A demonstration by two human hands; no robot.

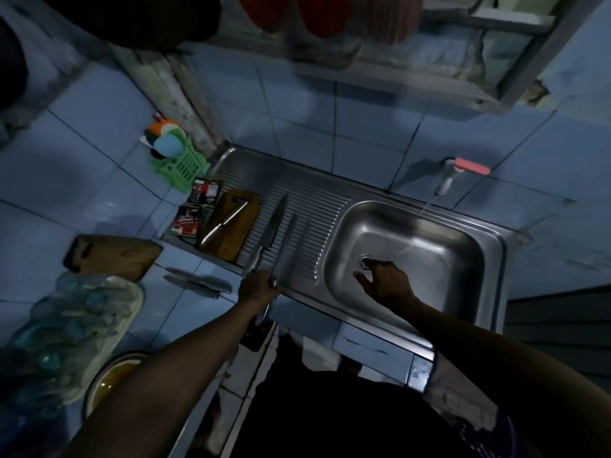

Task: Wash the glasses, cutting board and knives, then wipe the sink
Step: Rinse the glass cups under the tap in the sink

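Several glasses (pixel 62 328) sit far left on the surface (pixel 99 180), beside a board (pixel 112 256) and two knives (pixel 198 283). Left hand (pixel 258 289) grips two knives (pixel 276 236) over the drainboard (pixel 310 206); right hand (pixel 385 280), fingers relaxed, reaches into the sink (pixel 429 256).
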